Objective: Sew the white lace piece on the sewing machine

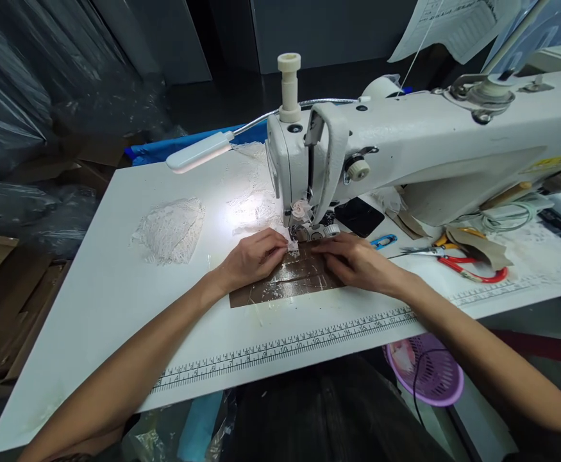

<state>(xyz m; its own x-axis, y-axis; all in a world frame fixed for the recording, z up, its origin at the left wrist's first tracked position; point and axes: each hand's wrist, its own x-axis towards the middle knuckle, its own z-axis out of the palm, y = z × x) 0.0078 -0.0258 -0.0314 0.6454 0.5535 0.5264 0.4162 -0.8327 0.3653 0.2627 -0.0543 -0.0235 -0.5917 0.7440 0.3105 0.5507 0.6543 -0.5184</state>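
Note:
My left hand (pixel 256 258) is closed in a pinch on a small piece of white lace (pixel 293 248) at the front of the sewing machine's needle area. My right hand (pixel 352 262) is just right of the needle, its fingers curled together with the tips low over the brown plate (pixel 265 292); whatever they pinch is too small to make out. The white sewing machine (pixel 299 160) stands over both hands. A pale fabric rose (pixel 300 209) sits on its head, close above the presser foot. The needle tip is hidden.
A heap of white lace (pixel 172 231) lies left on the table (pixel 117 308), with more lace (pixel 256 205) under the lamp (pixel 200 152). Right of the machine head are a black phone (pixel 360 217), a blue thread snipper (pixel 384 242) and red-handled scissors (pixel 477 273). A purple basket (pixel 446 378) stands below.

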